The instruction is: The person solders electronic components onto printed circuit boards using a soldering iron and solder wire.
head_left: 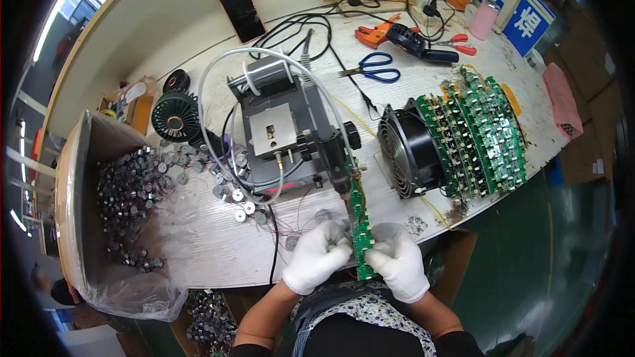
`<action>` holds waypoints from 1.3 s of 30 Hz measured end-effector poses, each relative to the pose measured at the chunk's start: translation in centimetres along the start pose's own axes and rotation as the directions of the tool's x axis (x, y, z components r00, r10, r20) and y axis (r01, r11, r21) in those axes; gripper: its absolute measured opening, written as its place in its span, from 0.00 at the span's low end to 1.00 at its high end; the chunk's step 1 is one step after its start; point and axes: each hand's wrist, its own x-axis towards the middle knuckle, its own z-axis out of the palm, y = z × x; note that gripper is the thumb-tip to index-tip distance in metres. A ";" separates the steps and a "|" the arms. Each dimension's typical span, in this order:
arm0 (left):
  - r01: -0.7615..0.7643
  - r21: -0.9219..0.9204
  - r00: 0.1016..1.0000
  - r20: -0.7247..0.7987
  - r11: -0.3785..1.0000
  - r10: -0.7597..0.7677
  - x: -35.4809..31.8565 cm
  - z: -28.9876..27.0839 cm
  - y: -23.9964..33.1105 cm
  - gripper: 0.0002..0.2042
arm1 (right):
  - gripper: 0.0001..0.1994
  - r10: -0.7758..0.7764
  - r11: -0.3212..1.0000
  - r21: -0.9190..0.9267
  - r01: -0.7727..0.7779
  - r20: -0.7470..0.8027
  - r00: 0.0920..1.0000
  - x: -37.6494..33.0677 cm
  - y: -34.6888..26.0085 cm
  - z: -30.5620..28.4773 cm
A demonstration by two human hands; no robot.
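Note:
A long, narrow green circuit board (362,235) extends from beneath the soldering machine's black head (333,162) toward my body. On its right edge, my white-gloved right hand (398,263) is closed, with the fingertips over the board. My left hand (319,258), gloved too, is closed beside the board's left edge. Something greyish shows at its fingers, too blurred to name. The soldering machine (274,119) carries a spool of solder wire (268,76) on top. Thin red wires and a few round metal motors (245,210) lie left of my left hand.
A black fan (410,152) stands right of the machine, before rows of green boards (486,139). Leftward, an open carton (76,205) holds many small motors. Blue-handled scissors (377,67), orange-handled pliers (377,32), cables and a phone (242,13) lie toward the back.

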 end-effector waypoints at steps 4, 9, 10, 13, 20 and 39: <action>0.149 -0.053 0.988 0.056 0.987 -0.146 -0.9 -0.3 -0.3 0.09 | 0.27 -0.013 0.999 0.039 0.014 -0.030 0.999 0.0 -0.6 0.7; -0.353 0.562 0.789 -0.250 0.747 0.561 -2.5 -3.3 -0.4 0.09 | 0.17 -0.181 0.872 -0.468 0.144 -0.035 0.983 -0.1 0.2 0.2; -0.254 0.650 0.765 -0.317 0.716 0.560 -2.8 -3.4 -0.4 0.09 | 0.17 -0.179 0.873 -0.467 0.143 -0.034 0.983 0.2 0.4 0.2; -0.064 0.889 0.816 -0.214 0.452 0.536 -3.1 -3.5 1.0 0.11 | 0.10 -0.457 0.675 -0.596 0.434 0.124 0.881 0.5 0.6 0.4; -0.119 0.832 0.827 -0.219 0.541 0.518 -3.0 -3.3 -1.9 0.22 | 0.08 -0.372 0.676 -0.650 0.347 0.106 0.922 -0.2 -0.2 1.3; -0.608 0.727 0.674 0.261 0.318 0.691 -2.7 -1.0 -2.4 0.49 | 0.05 -0.409 0.712 -0.582 0.394 0.112 0.906 0.2 -0.1 1.5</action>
